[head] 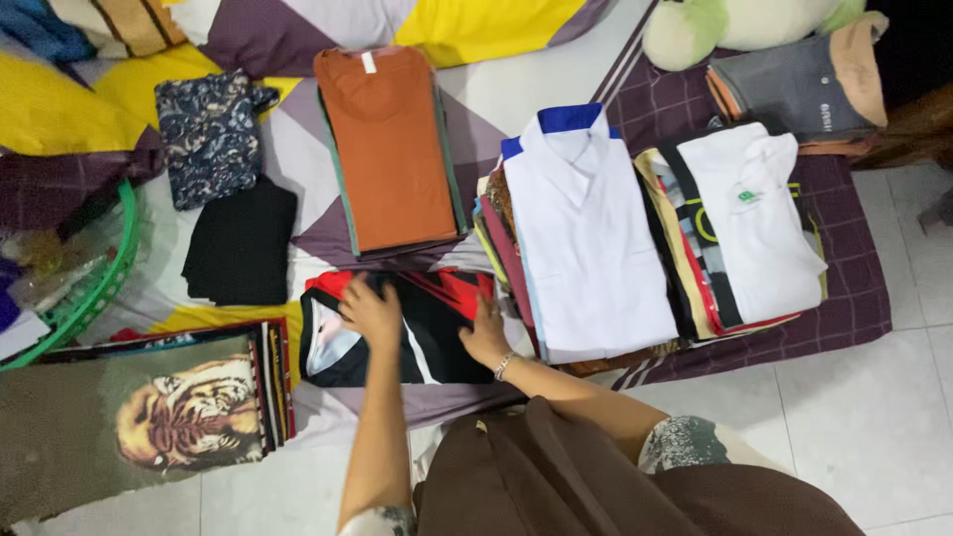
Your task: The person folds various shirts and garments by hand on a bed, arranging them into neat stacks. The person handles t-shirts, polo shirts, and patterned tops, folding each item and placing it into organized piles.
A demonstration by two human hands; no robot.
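A: What do the hands show, lower centre of the frame?

B: The left hand [369,313] lies palm-down, fingers spread, on a folded black, red and white garment [397,328]. The right hand [486,335] presses flat on the garment's right edge, a bracelet [504,366] at the wrist. Neither hand grips; both lie open. The garment's lower edge is hidden behind the forearms.

A: And further out?

B: Above it, a stack topped by an orange shirt [389,149]; only thin edges of the lower layers show. To the right, a white collared shirt [586,238] caps a pile whose contents are mostly covered. Right again, a white shirt with a small green mark [754,223] on another pile. Left of centre, a black folded cloth [241,243] and a dark patterned one [206,134]. At lower left, a tiger-print fabric [149,417], cut off by the frame. A green basket rim [109,278] shows only partly at the left edge.
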